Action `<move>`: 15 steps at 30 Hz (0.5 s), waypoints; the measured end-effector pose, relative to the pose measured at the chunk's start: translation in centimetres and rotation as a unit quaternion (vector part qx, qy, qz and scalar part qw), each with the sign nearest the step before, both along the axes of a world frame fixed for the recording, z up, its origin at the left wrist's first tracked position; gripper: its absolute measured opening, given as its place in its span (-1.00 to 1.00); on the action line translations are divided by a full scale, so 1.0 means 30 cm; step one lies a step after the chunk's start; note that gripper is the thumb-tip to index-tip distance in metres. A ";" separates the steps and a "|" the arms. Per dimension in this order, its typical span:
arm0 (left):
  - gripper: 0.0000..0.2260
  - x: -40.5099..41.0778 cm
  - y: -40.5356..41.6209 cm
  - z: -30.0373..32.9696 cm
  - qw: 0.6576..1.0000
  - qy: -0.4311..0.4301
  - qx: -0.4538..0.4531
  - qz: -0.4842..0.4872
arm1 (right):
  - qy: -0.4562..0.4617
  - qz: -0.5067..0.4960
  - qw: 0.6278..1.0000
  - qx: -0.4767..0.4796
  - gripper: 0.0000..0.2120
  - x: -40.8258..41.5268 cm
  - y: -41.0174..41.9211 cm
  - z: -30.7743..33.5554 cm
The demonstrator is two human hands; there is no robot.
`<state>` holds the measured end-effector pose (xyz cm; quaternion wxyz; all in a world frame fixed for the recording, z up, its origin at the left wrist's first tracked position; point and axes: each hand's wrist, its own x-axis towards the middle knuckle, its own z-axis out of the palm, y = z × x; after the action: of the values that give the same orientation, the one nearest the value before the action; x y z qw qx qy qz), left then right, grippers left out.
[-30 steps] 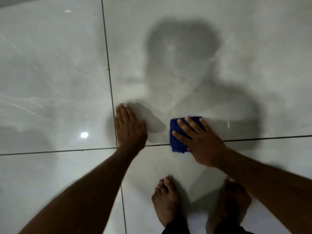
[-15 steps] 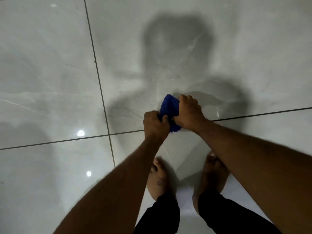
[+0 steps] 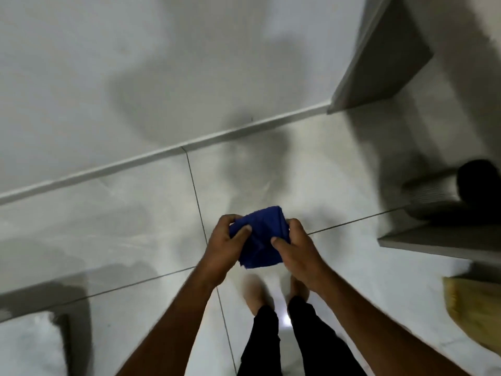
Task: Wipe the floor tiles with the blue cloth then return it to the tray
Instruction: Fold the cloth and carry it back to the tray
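- The blue cloth is being held up off the floor, bunched between both hands in front of the person, above the bare feet.
- The left hand is gripping the cloth's left edge, thumb pressing on top of the fabric and fingers curling round behind it.
- The right hand is clamping the right edge the same way, thumb lying across the front of the cloth.
- The two hands are sitting close together with only the crumpled cloth between them; neither is touching the floor.
- The floor tiles are showing pale grey and glossy, with dark grout lines crossing under the hands and a soft shadow of the person falling ahead.
- A white skirting strip is running diagonally where the floor is meeting the pale wall beyond.
- On the right, grey shelf boards are jutting into view, well apart from the hands, with another grey panel higher up.
- Something dark and rounded is sitting on the shelf at the right edge; it is too blurred to say what it is.
- A yellowish thing is showing at the lower right, also smeared by motion blur.
- At the lower left, a white fuzzy patch and a dark edge are showing beside it, too blurred to identify.
- Black trouser legs are filling the bottom centre, below the forearms.
- No tray is showing in this view, and nothing is lying on the tiles between the person and the wall.
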<state>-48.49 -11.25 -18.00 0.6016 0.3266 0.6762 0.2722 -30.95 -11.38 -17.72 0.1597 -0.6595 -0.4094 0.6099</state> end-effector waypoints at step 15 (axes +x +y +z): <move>-0.69 0.226 0.150 0.860 0.960 0.055 0.148 -0.229 | -0.035 -0.173 0.968 0.176 -0.76 0.226 -0.076 0.872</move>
<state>-41.71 -6.75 7.80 0.5547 0.5729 0.5672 0.2059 -24.19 -13.66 8.43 0.3621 -0.7027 -0.3955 0.4676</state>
